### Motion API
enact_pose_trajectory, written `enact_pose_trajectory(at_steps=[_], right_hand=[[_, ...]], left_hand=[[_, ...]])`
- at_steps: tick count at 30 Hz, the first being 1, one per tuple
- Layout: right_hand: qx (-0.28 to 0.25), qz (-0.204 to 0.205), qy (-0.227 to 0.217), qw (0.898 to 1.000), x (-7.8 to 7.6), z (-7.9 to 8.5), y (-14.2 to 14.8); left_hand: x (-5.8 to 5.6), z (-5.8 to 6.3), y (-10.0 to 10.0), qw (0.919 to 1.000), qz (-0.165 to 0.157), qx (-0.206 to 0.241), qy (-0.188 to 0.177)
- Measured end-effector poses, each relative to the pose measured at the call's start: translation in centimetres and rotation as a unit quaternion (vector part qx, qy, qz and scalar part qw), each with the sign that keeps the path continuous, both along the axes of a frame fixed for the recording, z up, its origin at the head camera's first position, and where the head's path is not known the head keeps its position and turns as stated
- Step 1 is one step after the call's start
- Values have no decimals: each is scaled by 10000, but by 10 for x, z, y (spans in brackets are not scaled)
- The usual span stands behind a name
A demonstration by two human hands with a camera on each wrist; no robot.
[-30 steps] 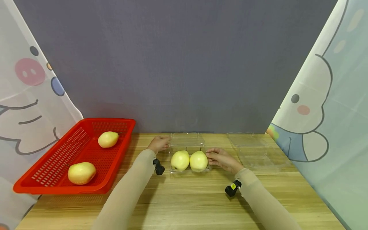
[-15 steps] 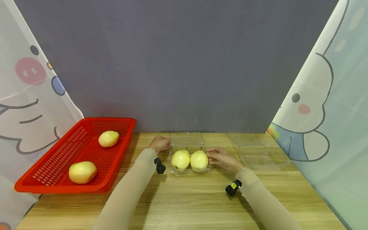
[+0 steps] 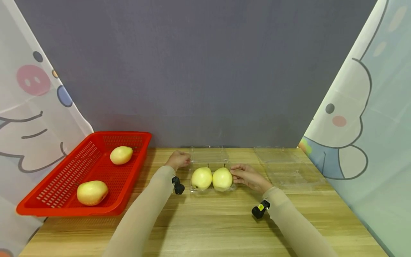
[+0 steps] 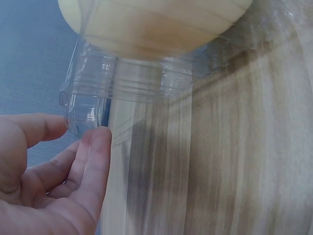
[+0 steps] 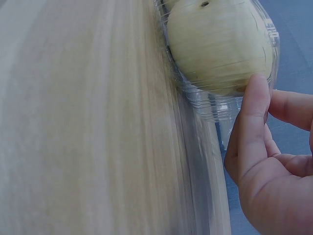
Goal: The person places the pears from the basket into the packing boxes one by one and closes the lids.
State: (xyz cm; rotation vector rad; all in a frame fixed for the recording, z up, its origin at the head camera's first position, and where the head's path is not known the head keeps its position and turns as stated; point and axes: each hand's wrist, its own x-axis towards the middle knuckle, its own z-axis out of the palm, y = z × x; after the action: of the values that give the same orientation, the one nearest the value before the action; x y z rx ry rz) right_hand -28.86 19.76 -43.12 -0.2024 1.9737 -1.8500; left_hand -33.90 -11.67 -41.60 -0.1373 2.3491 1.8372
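Observation:
A clear plastic clamshell box stands on the table with its lid raised at the back. Two yellow-green pears sit side by side in its base, a left pear and a right pear, stems pointing away from me. My left hand pinches the box's far left part between thumb and fingers; the left wrist view shows its fingertips on the clear plastic. My right hand pinches the right rim beside the right pear, a fingertip pressed on the wall in the right wrist view.
A red plastic basket at the left holds a far pear and a near pear. Another open clear clamshell lies at the right. A grey panel closes off the table's back edge.
The raised lid of the box has shifted very slightly upward in the head view. Both hands keep their places at the box, and the pears stay where they were.

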Motion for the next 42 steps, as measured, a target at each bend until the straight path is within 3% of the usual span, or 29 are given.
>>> enact_pose_trajectory(at_steps=[11, 19, 42], right_hand=[[-87, 33, -24, 10000, 2, 0, 0], [-104, 46, -31, 9999, 2, 1, -1], [0, 22, 69, 10000, 3, 1, -1]], left_hand=[[0, -2, -2, 9994, -56, -272, 188], [1, 0, -2, 9994, 68, -195, 281], [-3, -2, -4, 9988, -19, 66, 480]])
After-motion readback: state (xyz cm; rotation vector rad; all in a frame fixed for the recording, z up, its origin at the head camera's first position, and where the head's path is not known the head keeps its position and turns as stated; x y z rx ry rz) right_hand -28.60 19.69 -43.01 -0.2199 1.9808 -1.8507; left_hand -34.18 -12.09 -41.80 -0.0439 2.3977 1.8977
